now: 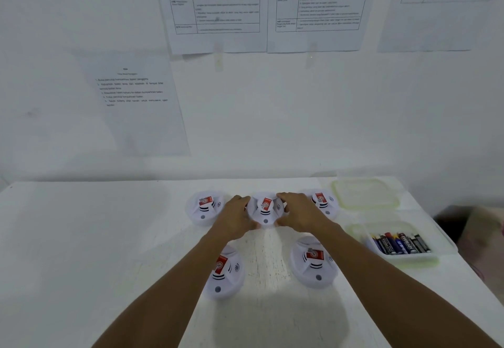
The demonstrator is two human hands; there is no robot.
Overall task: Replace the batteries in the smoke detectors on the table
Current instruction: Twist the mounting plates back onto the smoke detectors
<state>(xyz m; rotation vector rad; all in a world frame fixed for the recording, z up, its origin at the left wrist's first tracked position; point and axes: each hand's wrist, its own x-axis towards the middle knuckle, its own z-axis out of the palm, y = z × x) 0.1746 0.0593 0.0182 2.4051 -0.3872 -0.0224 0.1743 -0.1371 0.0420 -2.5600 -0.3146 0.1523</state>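
Observation:
Several round white smoke detectors with red labels sit on the white table [81, 238]. The middle detector of the back row [266, 210] is gripped from both sides: my left hand [236, 218] wraps its left edge and my right hand [298, 212] wraps its right edge. Other detectors stand at back left [204, 207], back right [324, 201], front left [225, 271] partly under my left forearm, and front right [313, 261]. A clear plastic tub [447, 246] at the right holds several loose batteries [401, 242].
The tub's clear lid [365, 193] lies behind it near the wall. Printed sheets are taped to the white wall [272, 116] just behind the table. A dark object [452, 218] sits beyond the table's right edge.

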